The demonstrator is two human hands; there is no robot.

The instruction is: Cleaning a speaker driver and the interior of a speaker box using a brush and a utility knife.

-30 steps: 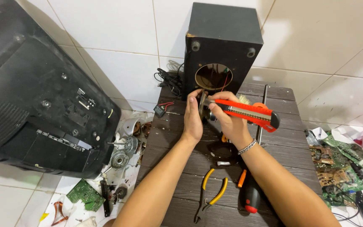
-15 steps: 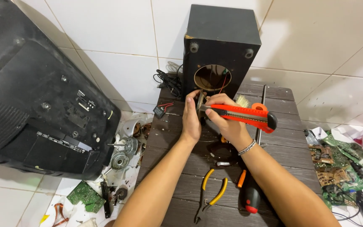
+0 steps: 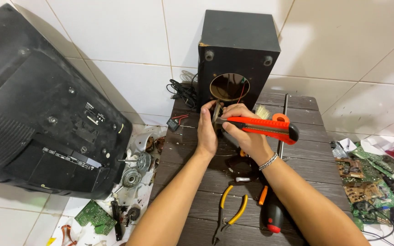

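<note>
Television shell: I see a big black plastic television back casing [image 3: 42, 123] leaning on the white tiled wall at far left, standing on the floor.
Surface: a dark wood-plank surface [image 3: 306, 150] carries my work.
Speaker box: a black wooden speaker cabinet [image 3: 237, 59] with a round hole in its front stands upright at the far edge of the surface, just behind my hands.
Circuit boards: green circuit boards [image 3: 365, 182] lie heaped at right, off the surface.
Right hand: my right hand [image 3: 245, 132] is clamped on an orange-and-black utility knife [image 3: 265, 128], lying level with its tip pointing left.
Left hand: my left hand [image 3: 207, 130] is closed around a small dark part [image 3: 215, 117] in front of the hole; the knife tip meets it.
Pliers: yellow-handled pliers [image 3: 228, 213] lie near my forearms.
Screwdriver: a black-and-red-handled screwdriver [image 3: 272, 214] lies just beside them.
</note>
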